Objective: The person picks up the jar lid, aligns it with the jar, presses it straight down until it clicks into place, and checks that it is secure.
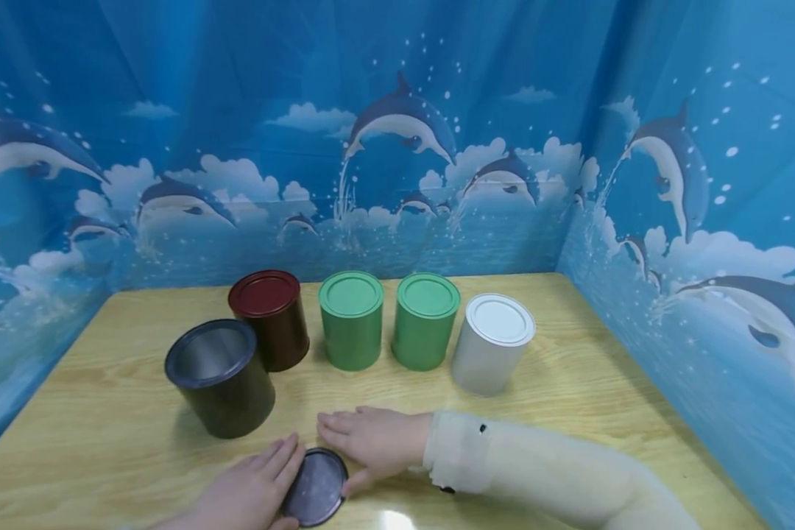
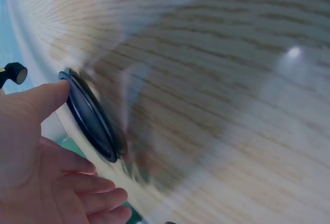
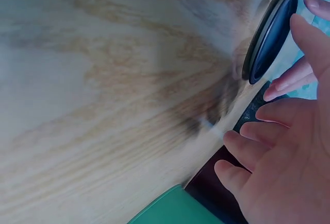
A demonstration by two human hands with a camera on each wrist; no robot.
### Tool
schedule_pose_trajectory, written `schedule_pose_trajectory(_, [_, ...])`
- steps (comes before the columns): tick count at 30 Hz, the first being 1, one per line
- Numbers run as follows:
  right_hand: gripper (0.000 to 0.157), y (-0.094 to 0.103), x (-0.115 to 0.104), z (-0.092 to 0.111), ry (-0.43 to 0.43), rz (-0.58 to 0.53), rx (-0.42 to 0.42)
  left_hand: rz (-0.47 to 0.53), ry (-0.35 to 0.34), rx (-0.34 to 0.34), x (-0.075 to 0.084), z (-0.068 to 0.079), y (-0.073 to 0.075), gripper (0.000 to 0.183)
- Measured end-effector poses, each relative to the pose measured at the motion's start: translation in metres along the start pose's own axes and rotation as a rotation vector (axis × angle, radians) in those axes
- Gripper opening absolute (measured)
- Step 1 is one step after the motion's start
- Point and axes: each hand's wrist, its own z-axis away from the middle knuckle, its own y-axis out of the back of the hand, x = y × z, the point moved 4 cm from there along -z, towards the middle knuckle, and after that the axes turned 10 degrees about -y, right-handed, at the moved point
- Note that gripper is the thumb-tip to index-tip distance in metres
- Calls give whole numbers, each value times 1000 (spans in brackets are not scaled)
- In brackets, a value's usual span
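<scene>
A round black lid (image 1: 316, 487) lies flat on the wooden table between my two hands. Along its left side lies my left hand (image 1: 255, 482), with fingers extended; its thumb (image 2: 54, 96) touches the lid's rim in the left wrist view. My right hand (image 1: 374, 442) is on the lid's other side, fingers loosely straight, thumb tip right at the rim. Just beyond the left hand stands an open-topped black can (image 1: 232, 401), upright and uncovered. Neither hand has its fingers curled round anything.
Behind the black can stands a dark red can (image 1: 274, 331). Two green cans, one left (image 1: 351, 335) and one right (image 1: 425, 335), stand beside it, then a white can (image 1: 486, 361); all have lids on. A blue dolphin-print curtain (image 1: 271, 110) borders the table (image 1: 570, 346).
</scene>
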Motion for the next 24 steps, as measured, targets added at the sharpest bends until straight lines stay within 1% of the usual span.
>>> schedule_pose_trajectory(3, [86,-1,-2,0,7,10,-2,6,10,-1,0,0,-3,83])
schedule_pose_trajectory(9, [83,-2,-6,-2,26,32,5,-18,4,30,0,1,-6,80])
schedule_pose_trajectory(14, [80,-3,-8,-2,21,49,5,-9,9,2,1,0,-7,79])
schedule_pose_trajectory(17, [80,-5,-9,-1,21,58,1,2,-3,-15,3,-3,-8,78])
schedule_pose_trajectory(21, [80,-8,-11,-1,49,57,10,6,-18,-9,5,-5,-8,77])
schedule_pose_trajectory(24, [79,-9,-12,-1,72,53,25,22,-5,-10,5,-5,-8,75])
